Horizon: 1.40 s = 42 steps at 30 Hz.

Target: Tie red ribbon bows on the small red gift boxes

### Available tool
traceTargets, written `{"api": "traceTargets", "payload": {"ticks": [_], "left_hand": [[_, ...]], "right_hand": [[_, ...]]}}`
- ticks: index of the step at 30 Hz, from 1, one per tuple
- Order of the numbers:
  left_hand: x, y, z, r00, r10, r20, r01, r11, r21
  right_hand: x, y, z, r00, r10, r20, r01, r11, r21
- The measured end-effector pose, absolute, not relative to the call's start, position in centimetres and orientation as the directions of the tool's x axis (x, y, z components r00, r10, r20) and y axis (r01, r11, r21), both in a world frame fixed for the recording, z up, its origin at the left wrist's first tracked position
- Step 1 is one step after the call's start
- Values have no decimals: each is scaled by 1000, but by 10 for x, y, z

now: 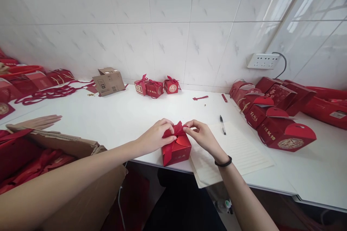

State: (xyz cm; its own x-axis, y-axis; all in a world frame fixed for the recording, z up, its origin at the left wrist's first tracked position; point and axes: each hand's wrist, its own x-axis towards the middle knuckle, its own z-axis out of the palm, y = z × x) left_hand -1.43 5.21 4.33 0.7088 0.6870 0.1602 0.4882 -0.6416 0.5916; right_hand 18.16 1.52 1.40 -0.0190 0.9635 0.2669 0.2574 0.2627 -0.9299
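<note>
A small red gift box stands at the near edge of the white table, with a red ribbon across its top. My left hand pinches the ribbon from the left. From the right, my right hand pinches the same ribbon; a black band circles its wrist. Both hands rest on the top of the box.
Three tied red boxes stand by the tiled wall. A brown carton and loose red ribbons lie at left. Red folded boxes pile at right. A pen and lined paper lie beside my right hand. Another person's hand rests at left, above an open cardboard box.
</note>
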Motion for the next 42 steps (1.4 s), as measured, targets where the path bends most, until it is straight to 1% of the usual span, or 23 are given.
{"api": "traceTargets", "payload": {"ticks": [2,6,9,14,17,19,24,27,31,35,39,42], "left_hand": [[-14,51,43,709,686,164,485,-643,593],[-14,51,43,726,668,165,473,-659,586],[-14,52,42,734,658,169,467,-668,579],[-13,53,43,740,647,183,446,-677,586],[-12,53,43,740,648,183,432,-665,609],[-12,53,43,737,650,186,423,-658,623],[-11,52,43,729,657,195,414,-649,638],[-11,51,42,730,653,204,409,-655,635],[-12,51,40,732,643,226,398,-672,625],[-12,53,38,742,619,256,378,-702,603],[-11,54,39,755,608,247,392,-719,574],[-11,54,40,755,608,245,401,-724,562]], "right_hand": [[181,13,13,-13,967,255,185,253,-950],[181,11,12,-65,978,200,29,202,-979],[180,11,12,-74,979,188,-8,188,-982],[178,7,15,-82,980,180,37,183,-982],[178,5,17,-62,972,227,67,231,-970],[177,3,17,-26,961,274,121,275,-954],[173,0,15,30,933,360,332,330,-884],[168,-1,15,63,915,397,376,347,-859],[163,0,14,97,862,497,450,407,-795],[160,-1,12,90,814,574,501,461,-732],[157,-4,12,90,774,627,546,488,-681],[159,-3,15,56,759,648,589,499,-636]]}}
